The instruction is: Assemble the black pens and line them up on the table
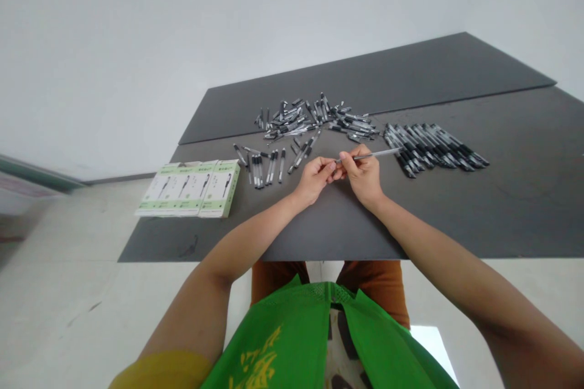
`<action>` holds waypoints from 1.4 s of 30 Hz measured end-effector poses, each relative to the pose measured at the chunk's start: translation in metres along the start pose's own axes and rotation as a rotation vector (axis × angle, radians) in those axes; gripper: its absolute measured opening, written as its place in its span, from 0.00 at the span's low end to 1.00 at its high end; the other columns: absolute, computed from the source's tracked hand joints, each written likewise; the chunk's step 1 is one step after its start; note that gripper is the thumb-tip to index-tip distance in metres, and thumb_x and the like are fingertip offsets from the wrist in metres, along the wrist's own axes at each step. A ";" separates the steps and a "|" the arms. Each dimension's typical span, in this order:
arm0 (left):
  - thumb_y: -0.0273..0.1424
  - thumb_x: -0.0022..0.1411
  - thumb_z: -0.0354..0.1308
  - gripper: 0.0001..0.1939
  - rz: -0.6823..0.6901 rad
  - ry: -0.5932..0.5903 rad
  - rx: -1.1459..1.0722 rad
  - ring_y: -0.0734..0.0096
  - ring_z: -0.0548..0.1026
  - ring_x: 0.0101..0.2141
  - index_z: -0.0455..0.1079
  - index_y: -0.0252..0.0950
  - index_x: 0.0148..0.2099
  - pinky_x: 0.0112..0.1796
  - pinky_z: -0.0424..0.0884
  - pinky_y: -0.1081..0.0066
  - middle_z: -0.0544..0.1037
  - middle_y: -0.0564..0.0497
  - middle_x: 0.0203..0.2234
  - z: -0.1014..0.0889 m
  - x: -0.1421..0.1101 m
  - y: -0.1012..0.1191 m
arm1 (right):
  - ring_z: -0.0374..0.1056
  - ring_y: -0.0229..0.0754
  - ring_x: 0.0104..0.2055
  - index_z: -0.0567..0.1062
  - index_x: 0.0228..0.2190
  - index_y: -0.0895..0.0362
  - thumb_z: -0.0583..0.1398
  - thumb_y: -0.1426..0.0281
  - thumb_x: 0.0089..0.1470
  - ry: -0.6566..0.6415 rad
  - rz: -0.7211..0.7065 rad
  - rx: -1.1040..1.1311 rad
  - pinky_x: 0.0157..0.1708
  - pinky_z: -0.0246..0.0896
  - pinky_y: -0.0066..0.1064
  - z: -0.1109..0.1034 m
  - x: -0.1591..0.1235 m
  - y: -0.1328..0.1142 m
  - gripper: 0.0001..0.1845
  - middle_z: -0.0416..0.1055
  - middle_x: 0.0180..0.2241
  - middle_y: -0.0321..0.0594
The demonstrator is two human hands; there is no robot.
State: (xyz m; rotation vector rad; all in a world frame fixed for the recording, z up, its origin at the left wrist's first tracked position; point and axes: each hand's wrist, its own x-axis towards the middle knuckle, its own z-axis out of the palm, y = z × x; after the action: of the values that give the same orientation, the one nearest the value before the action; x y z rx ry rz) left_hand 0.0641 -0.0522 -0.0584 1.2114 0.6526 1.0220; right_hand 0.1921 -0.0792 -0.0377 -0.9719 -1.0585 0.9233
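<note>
The left hand and right hand are pinching one pen mid-frame, tabletop leaving room below.

So on my feed the dark grey table takes up most of the middle, with a seam running across it and another dark grey panel behind that, by a plain white wall. Over at the left edge I've got a row of green-and-white boxes lying side by side, slim dark pictures printed on top. There's a dark smudge on the tabletop just in front of them. Floor's pale, with a bright white patch lower right. Far left there's a greenish strip, too blurry for me to make out.
</note>
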 end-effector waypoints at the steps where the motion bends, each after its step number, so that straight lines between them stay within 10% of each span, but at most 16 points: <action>1: 0.51 0.55 0.65 0.24 -0.010 -0.021 -0.044 0.80 0.65 0.24 0.66 0.34 0.36 0.31 0.64 0.72 0.67 0.58 0.21 0.000 0.001 0.002 | 0.65 0.34 0.17 0.66 0.25 0.52 0.67 0.57 0.50 -0.013 0.005 0.018 0.20 0.62 0.25 0.001 0.000 0.000 0.18 0.70 0.17 0.30; 8: 0.58 0.58 0.56 0.29 -0.018 -0.089 0.049 0.79 0.65 0.22 0.64 0.35 0.29 0.25 0.60 0.74 0.67 0.55 0.20 -0.002 -0.001 -0.001 | 0.59 0.32 0.15 0.66 0.19 0.54 0.73 0.64 0.43 -0.004 -0.064 -0.175 0.16 0.52 0.24 -0.003 -0.006 -0.005 0.21 0.67 0.15 0.30; 16: 0.61 0.63 0.43 0.34 0.004 -0.112 0.204 0.78 0.66 0.22 0.60 0.35 0.22 0.27 0.63 0.72 0.69 0.52 0.20 -0.003 -0.003 0.000 | 0.60 0.35 0.14 0.62 0.16 0.52 0.59 0.46 0.55 0.035 -0.052 -0.146 0.14 0.50 0.25 0.005 -0.009 0.000 0.29 0.57 0.11 0.31; 27: 0.42 0.61 0.61 0.15 0.414 0.076 0.518 0.70 0.71 0.37 0.65 0.37 0.39 0.39 0.68 0.68 0.69 0.48 0.38 0.002 -0.005 0.005 | 0.54 0.34 0.16 0.63 0.11 0.54 0.54 0.47 0.59 0.068 -0.105 -0.373 0.17 0.49 0.28 -0.002 0.002 0.009 0.34 0.58 0.11 0.34; 31: 0.41 0.58 0.64 0.26 0.382 0.036 0.541 0.65 0.73 0.43 0.63 0.37 0.55 0.43 0.70 0.63 0.63 0.39 0.55 -0.001 -0.006 0.004 | 0.53 0.34 0.16 0.64 0.10 0.54 0.56 0.47 0.58 0.075 -0.062 -0.375 0.17 0.50 0.28 -0.007 0.007 0.016 0.34 0.55 0.10 0.33; 35: 0.43 0.67 0.52 0.17 0.255 -0.027 0.614 0.59 0.71 0.47 0.67 0.36 0.49 0.49 0.68 0.60 0.72 0.41 0.46 0.002 -0.002 0.004 | 0.52 0.33 0.15 0.64 0.11 0.55 0.55 0.47 0.58 0.096 -0.045 -0.395 0.17 0.47 0.28 -0.010 0.009 0.018 0.33 0.55 0.10 0.33; 42: 0.39 0.71 0.43 0.13 0.109 0.341 0.752 0.57 0.74 0.39 0.56 0.38 0.51 0.45 0.67 0.59 0.73 0.44 0.34 0.024 -0.006 0.009 | 0.57 0.35 0.19 0.65 0.14 0.56 0.56 0.47 0.54 -0.067 0.025 -0.387 0.19 0.50 0.27 0.007 0.009 0.017 0.29 0.62 0.13 0.34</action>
State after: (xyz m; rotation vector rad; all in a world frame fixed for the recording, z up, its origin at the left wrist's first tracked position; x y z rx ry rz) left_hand 0.0793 -0.0680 -0.0446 1.7458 1.3276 1.1244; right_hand 0.1853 -0.0644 -0.0501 -1.2813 -1.3138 0.7897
